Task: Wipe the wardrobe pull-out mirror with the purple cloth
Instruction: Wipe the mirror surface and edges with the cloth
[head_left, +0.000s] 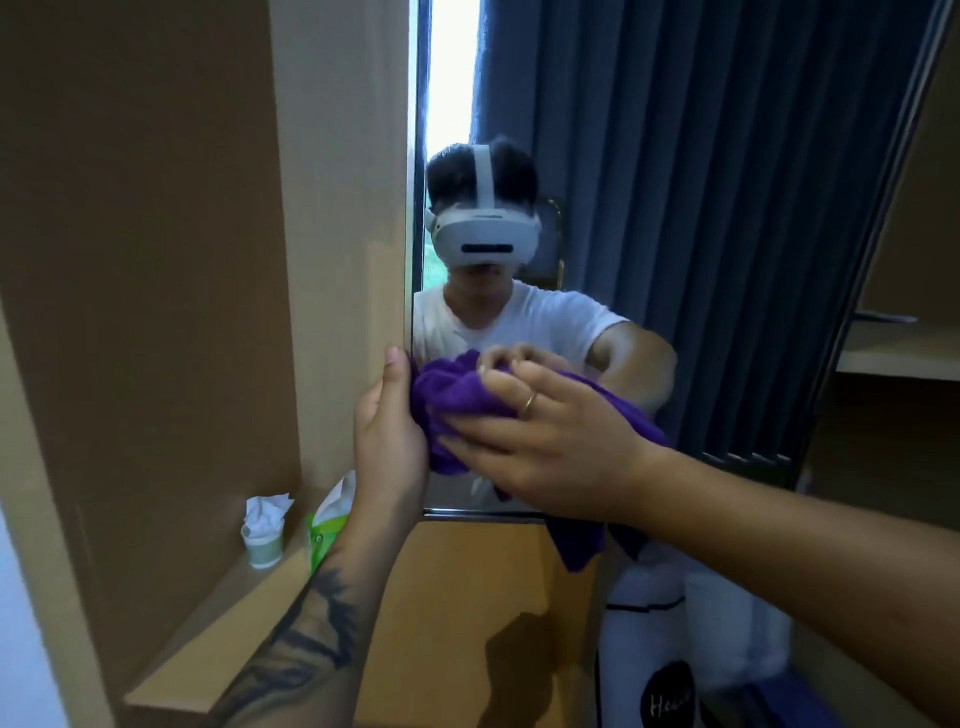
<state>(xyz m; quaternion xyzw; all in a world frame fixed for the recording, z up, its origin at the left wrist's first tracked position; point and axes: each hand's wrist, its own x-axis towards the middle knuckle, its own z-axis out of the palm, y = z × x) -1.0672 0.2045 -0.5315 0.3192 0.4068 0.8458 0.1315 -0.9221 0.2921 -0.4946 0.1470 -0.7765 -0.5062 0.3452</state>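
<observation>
The purple cloth (457, 395) is held bunched against the lower left part of the pull-out mirror (675, 208), close to the mirror's left edge where it meets the wardrobe panel (337, 208). The right hand (545, 441) is laid over the cloth with fingers spread and slightly bent, pressing it to the glass; a tail of the cloth hangs below the wrist. The left hand (389, 431) is set upright beside the bundle, its palm against the cloth's left side and its thumb up along the panel edge; the two hands are close together, with the cloth between them. Whether the left fingers are curled into the fabric cannot be told.

The step in hand is judged to be the wiping itself, or a regathering of the cloth just before a stroke. Most of the glass lies above and to the right, so the next move calls for the cloth to be kept flat under firm pressure and swept across that area.

A small cup (264, 540) stuffed with tissue is seen on the shelf (218, 639) at lower left.
</observation>
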